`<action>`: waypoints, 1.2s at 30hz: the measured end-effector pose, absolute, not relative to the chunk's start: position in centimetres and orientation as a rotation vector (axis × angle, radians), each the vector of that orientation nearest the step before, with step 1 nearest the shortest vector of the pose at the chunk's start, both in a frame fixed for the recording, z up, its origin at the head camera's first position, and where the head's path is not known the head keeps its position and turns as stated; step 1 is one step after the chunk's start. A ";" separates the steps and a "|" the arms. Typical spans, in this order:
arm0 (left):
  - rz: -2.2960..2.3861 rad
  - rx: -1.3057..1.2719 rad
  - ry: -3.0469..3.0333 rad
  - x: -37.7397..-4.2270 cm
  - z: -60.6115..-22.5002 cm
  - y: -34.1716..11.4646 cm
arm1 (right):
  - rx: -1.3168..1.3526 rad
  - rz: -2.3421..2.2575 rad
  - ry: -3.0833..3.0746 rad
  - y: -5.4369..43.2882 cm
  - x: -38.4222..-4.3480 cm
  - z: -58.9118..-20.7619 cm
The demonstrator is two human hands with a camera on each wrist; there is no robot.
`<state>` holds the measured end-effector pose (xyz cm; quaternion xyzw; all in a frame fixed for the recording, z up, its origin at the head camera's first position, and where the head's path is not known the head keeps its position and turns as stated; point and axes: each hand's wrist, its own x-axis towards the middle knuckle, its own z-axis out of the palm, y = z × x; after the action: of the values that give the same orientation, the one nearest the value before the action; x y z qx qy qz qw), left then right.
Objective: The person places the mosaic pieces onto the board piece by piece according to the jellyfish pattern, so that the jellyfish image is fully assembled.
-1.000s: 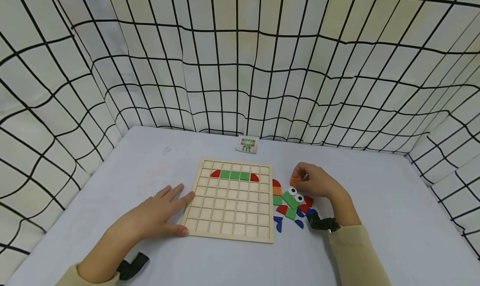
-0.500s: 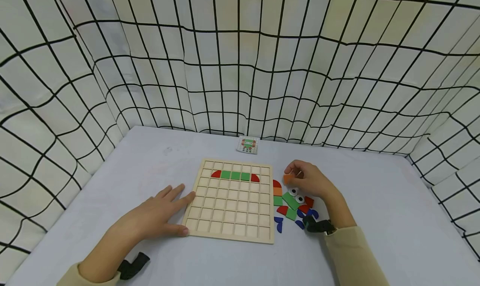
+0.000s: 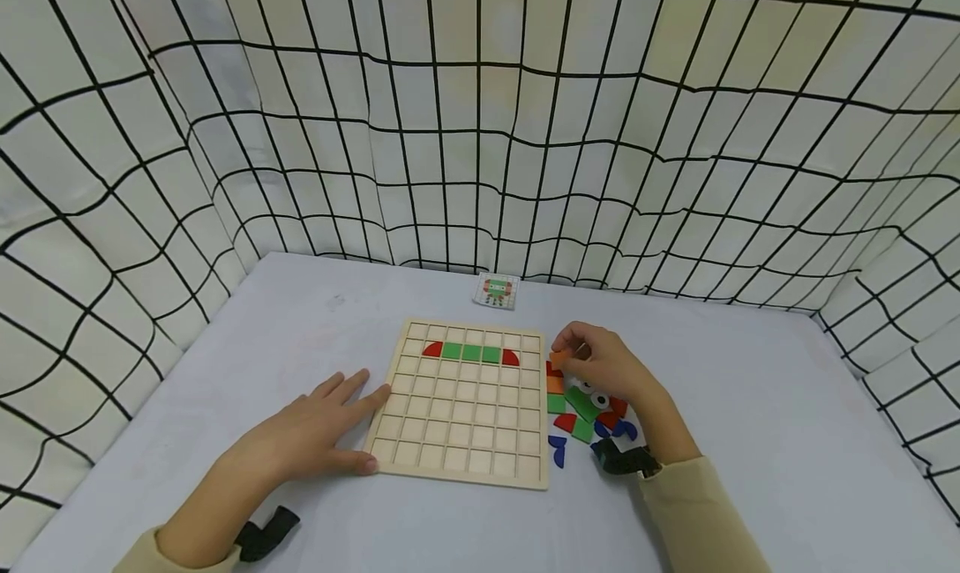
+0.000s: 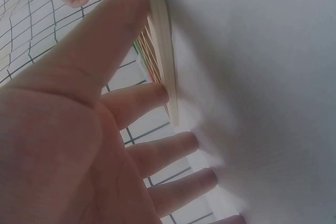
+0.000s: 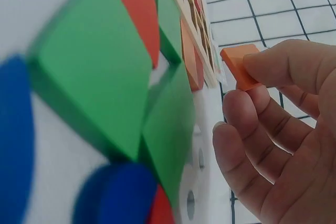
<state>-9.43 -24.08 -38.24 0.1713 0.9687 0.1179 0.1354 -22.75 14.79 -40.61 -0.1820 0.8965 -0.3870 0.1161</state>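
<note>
Right hand point(image 3: 603, 363) pinches an orange piece point(image 5: 237, 59), loose coloured pieces point(image 3: 582, 404) near its fingers; left hand point(image 3: 307, 435), fingers spread wide, touches a wooden grid board point(image 3: 457, 431).

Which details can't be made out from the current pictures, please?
Head view: card, printed details too small.
Head view: upper eye disc, partly hidden by the right hand.
Right wrist view: orange piece, partly covered by the thumb.
Left wrist view: left hand, little finger cut off by the bottom edge.
</note>
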 end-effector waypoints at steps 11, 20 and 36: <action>0.344 0.496 2.801 -9.4 -38.3 -24.0 | -0.632 -1.158 2.572 13.1 -22.1 -40.7; 0.334 0.496 2.803 -9.6 -38.4 -24.1 | -0.674 -1.227 2.560 11.7 -21.7 -40.8; 0.341 0.490 2.804 -9.5 -38.4 -24.0 | -0.678 -1.154 2.590 10.2 -20.7 -41.2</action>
<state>-9.54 -24.01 -38.43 0.1694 0.9688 0.1179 0.1371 -20.74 10.18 -41.25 -0.2311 0.8827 -0.3933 0.1128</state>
